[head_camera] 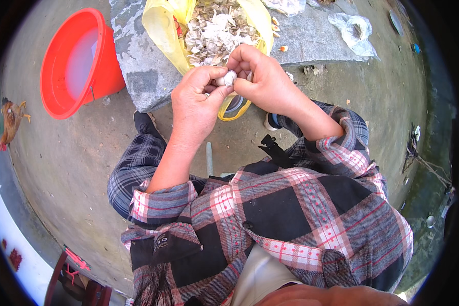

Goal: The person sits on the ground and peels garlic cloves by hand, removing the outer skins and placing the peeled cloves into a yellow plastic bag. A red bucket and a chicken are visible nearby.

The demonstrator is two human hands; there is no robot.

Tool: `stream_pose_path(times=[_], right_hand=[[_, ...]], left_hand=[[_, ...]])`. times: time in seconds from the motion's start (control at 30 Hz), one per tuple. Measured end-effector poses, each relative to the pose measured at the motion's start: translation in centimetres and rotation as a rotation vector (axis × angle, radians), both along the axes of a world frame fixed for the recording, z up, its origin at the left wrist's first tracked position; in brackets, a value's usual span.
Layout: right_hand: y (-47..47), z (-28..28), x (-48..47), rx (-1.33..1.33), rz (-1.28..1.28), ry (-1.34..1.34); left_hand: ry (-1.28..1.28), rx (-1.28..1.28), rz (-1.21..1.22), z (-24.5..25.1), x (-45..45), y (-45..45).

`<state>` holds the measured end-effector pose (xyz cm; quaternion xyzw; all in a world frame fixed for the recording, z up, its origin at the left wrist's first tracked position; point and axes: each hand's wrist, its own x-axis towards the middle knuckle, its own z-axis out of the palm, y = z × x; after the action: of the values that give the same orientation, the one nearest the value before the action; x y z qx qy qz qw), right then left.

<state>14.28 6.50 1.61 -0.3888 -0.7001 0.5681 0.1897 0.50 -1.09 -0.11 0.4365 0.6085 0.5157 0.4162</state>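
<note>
A white garlic bulb [226, 78] is held up between both hands, over the near edge of a grey stone slab [149, 76]. My left hand [199, 97] pinches it between thumb and fingers from the left. On its right side, my right hand [262, 78] touches the bulb with thumb and curled fingers. Just beyond the hands, a yellow plastic bag [168, 42] lies open on the slab, full of dry garlic skins [222, 34]. Several loose cloves [283, 48] lie to the right of the bag. Part of a round container shows below the hands, within yellow plastic.
A red plastic basin [109, 65] with cloudy liquid stands left of the slab. Clear plastic bags [355, 32] lie on the slab's right part. A brown chicken [11, 120] is on the concrete floor at the far left. Dry twigs [430, 166] lie at the right.
</note>
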Motion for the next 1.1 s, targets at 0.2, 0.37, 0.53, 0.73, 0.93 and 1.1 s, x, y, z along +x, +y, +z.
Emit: stream_pose_path(times=[0.2, 0.37, 0.53, 0.73, 0.93, 1.1], right_hand=[[0.7, -1.6, 0.3, -0.044, 0.01, 0.104], [1.3, -1.1, 0.3, -0.566, -0.106, 0.365], [1.2, -1.0, 0.3, -0.69, -0.119, 0.472], [0.9, -0.2, -0.1, -0.424, -0.062, 0.318], [0.8, -0.3, 0.0, -0.086, 0.062, 0.193], [0.7, -0.3, -0.1, -0.085, 0.028, 0.14]], left_hand=[[-0.279, 0.0, -0.044, -0.3, 0.0, 0.0], [-0.507, 0.023, -0.054, -0.7, -0.4, 0.1], [-0.527, -0.014, -0.016, -0.5, -0.6, 0.2], [-0.611, 0.005, 0.036, -0.5, -0.6, 0.2], [-0.647, -0.019, 0.069, -0.6, -0.7, 0.3], [-0.6, -0.082, -0.015, -0.4, -0.8, 0.2]])
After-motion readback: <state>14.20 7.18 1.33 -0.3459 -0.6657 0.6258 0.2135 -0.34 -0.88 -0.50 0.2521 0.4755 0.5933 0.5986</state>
